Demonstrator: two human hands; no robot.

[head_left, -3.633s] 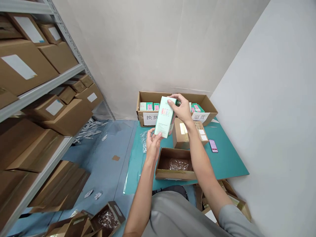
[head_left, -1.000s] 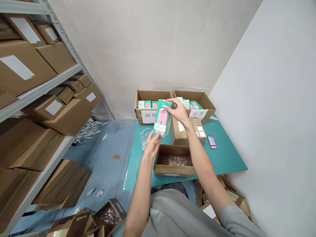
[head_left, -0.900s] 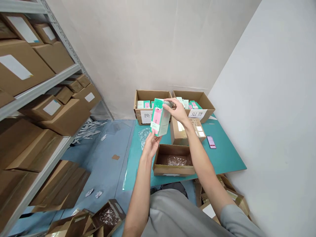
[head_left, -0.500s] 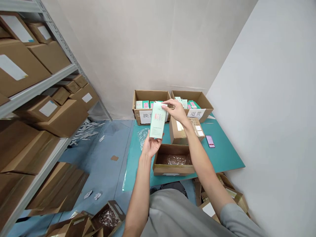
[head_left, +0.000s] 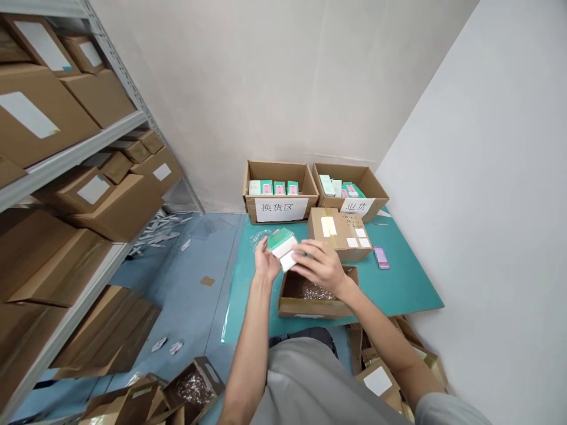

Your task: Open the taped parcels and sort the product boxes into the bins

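A small green-and-white product box [head_left: 283, 248] is tilted above the table, one end turned towards me, with a white flap or face showing. My left hand [head_left: 267, 262] is closed round its left side. At its right end, the bent fingers of my right hand [head_left: 319, 262] grip the edge; whether the flap is lifted is too blurred to tell. Just below stands an open cardboard box [head_left: 305, 308] with clear plastic wrap [head_left: 316, 290] inside.
Two labelled cartons, a left one [head_left: 249, 203] and a right one [head_left: 378, 200], hold similar boxes at the back. A taped carton [head_left: 339, 236] and a phone [head_left: 381, 258] are on the green table [head_left: 407, 289]. A shelf [head_left: 88, 147] of cartons stands left; opened cartons [head_left: 195, 386] lie on the floor.
The product box has come down and been tipped over, from its printed front facing me to its end. My right hand has moved from its top to its right end.
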